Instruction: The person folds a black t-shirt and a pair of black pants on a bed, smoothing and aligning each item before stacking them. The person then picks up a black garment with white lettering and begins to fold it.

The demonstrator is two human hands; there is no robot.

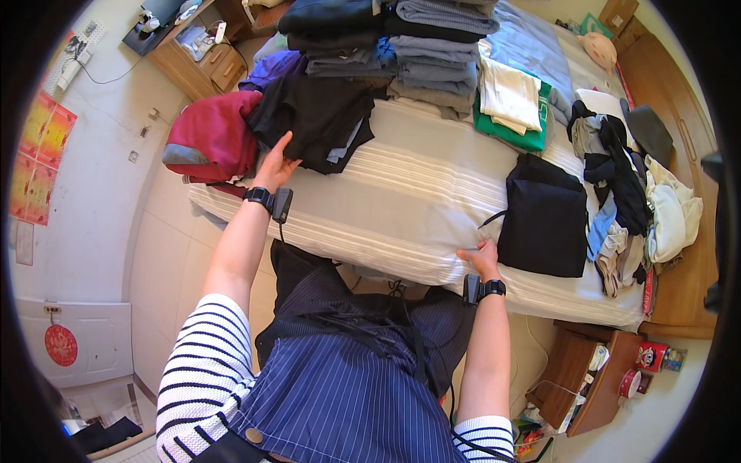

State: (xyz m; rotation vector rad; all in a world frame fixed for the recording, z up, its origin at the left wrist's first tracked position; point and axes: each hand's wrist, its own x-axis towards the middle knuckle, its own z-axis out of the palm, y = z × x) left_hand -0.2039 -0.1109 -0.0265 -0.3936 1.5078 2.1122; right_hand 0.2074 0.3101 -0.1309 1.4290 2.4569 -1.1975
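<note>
My left hand is at the near edge of a loosely stacked black garment at the bed's left, thumb and fingers spread. A bit of blue-grey cloth shows among its folds. My right hand rests on the striped bedsheet near the bed's front edge. Its thumb points left, and its fingertips lie close against a flat folded black garment; whether they touch it I cannot tell. A thin black strap sticks out from this garment's left side.
Tall stacks of folded trousers stand behind. A red garment lies left, white folded cloth on green cloth further back. Mixed loose clothes lie right, by the wooden headboard. A dark cable hangs from my left wrist device.
</note>
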